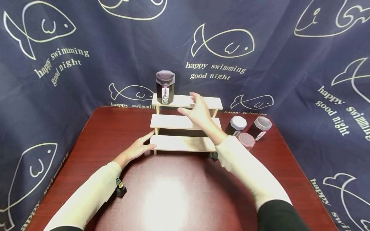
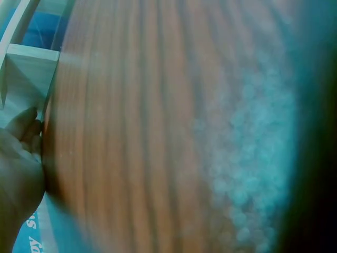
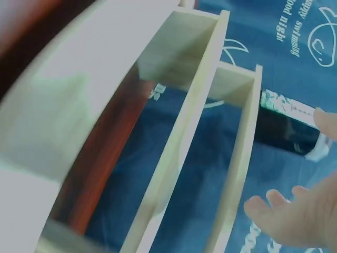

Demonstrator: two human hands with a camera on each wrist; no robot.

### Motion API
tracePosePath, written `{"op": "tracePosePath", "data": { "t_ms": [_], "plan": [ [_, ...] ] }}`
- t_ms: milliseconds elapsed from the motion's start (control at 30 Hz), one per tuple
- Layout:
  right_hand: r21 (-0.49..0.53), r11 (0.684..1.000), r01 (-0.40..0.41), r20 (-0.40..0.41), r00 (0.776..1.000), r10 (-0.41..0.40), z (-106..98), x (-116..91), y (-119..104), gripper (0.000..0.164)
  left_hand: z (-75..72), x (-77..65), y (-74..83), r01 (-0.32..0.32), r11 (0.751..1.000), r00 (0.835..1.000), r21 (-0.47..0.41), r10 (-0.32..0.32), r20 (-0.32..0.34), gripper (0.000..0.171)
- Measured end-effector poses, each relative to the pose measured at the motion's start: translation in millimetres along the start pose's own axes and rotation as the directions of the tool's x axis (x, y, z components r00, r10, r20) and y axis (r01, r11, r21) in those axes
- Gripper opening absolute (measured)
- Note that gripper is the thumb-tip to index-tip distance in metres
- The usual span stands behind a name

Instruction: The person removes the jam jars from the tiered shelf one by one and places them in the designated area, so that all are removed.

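A three-tier wooden display rack [image 1: 185, 122] stands on the table. On the left end of its top tier sits a dark jar [image 1: 165, 89] with a faceted clear lid and a white label; the same jar [image 3: 287, 124] shows in the right wrist view. My left hand [image 1: 138, 149] holds the left end of the bottom tier between thumb and fingers. Right of the jar and apart from it, my right hand [image 1: 198, 110] is over the upper tiers, fingers spread and nothing in them. In the left wrist view my left hand [image 2: 21, 168] is at the rack's side, partly cut off.
Right of the rack on the reddish table [image 1: 115, 128] stand a white-lidded jar [image 1: 238, 122], a clear-lidded jar [image 1: 262, 124] and a pink-lidded jar [image 1: 246, 140], close together. A blue curtain [image 1: 222, 77] with fish drawings hangs behind the table.
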State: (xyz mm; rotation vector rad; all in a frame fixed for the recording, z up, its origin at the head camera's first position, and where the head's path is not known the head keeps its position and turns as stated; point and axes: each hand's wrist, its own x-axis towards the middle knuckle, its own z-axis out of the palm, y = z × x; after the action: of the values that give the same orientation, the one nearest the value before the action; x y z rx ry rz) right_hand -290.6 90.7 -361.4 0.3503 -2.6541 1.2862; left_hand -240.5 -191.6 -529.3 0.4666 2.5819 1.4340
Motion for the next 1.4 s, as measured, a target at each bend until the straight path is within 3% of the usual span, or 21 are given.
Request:
{"op": "tracePosePath", "data": {
  "t_ms": [167,500,867,1067,1400],
  "plan": [
    [0.033,0.998,-0.047,0.021,0.999,0.046,30.8,26.2,-22.3,0.091,0.2,2.3,0.7,-0.002,1.0,1.0,0.007,0.002,0.01,0.08],
    [-0.015,0.997,-0.071,-0.108,0.992,0.069,69.1,44.9,-43.8,0.097,-1.4,2.2,2.6,-0.004,1.0,1.0,0.017,0.004,0.009,0.081],
    [-0.144,0.968,-0.203,-0.309,0.939,0.151,103.0,55.2,-56.3,0.103,0.2,2.8,0.4,0.017,1.0,1.0,-0.019,-0.017,0.0,0.08],
    [-0.1,0.966,-0.237,-0.363,0.913,0.187,105.6,59.7,-60.3,0.091,3.6,1.0,-0.8,0.007,0.999,1.0,-0.035,-0.007,0.004,0.08],
    [-0.064,0.985,-0.162,-0.336,0.933,0.131,90.1,58.7,-54.5,0.085,-0.5,1.3,-0.7,0.01,1.0,1.0,-0.018,-0.01,0.016,0.081]
  ]
}}
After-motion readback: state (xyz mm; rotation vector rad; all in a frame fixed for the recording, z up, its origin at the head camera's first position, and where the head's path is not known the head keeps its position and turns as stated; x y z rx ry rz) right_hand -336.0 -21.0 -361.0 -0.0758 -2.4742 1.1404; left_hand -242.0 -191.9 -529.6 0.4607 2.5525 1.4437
